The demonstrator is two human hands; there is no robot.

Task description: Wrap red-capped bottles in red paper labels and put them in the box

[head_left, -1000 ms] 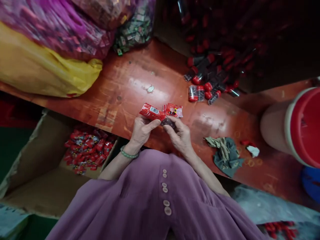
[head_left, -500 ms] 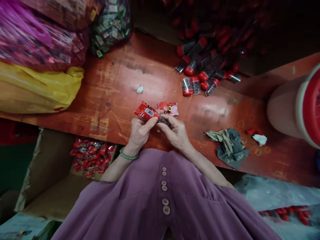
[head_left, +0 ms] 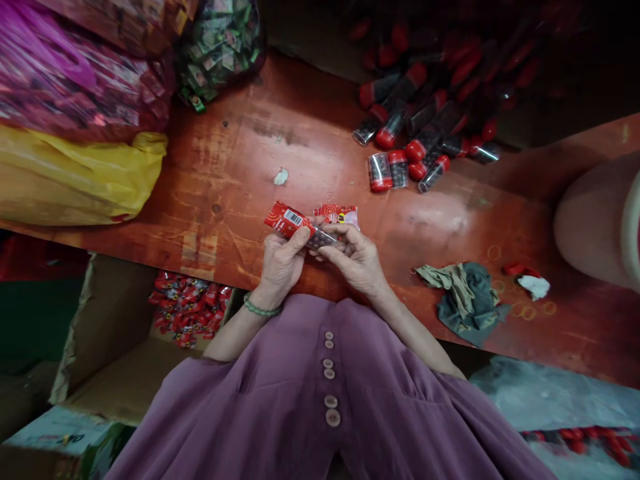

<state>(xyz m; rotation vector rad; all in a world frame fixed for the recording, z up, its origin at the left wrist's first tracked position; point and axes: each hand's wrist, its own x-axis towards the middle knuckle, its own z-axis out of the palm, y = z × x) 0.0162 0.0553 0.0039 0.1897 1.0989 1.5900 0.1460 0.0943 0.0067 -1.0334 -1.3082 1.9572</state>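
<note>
Close to the table's front edge, my left hand (head_left: 284, 261) is closed on a red printed plastic sleeve (head_left: 289, 218) with a white barcode. Out of the sleeve's right end sticks a small clear tube (head_left: 323, 239) filled with dark round pellets. My right hand (head_left: 356, 259) pinches the tube's clear end between thumb and fingers; some fingertips are hidden behind it. Just beyond my hands lies a stack of flat red printed sleeves (head_left: 340, 213), partly covered by the right fingers. Whether the tube's red cap is inside the held sleeve cannot be seen.
Red-capped tubes (head_left: 399, 170) spill from a dark box at the back right. Bulging bags (head_left: 80, 173) stand at left. Rags (head_left: 467, 297), rubber bands and a pale bucket (head_left: 595, 220) are at right. Below the table's left side, a carton (head_left: 120, 333) holds red packets.
The tube's clear, pellet-filled end shows more plainly to the right of the sleeve. My right fingers have shifted slightly along it. The view has moved a little.
</note>
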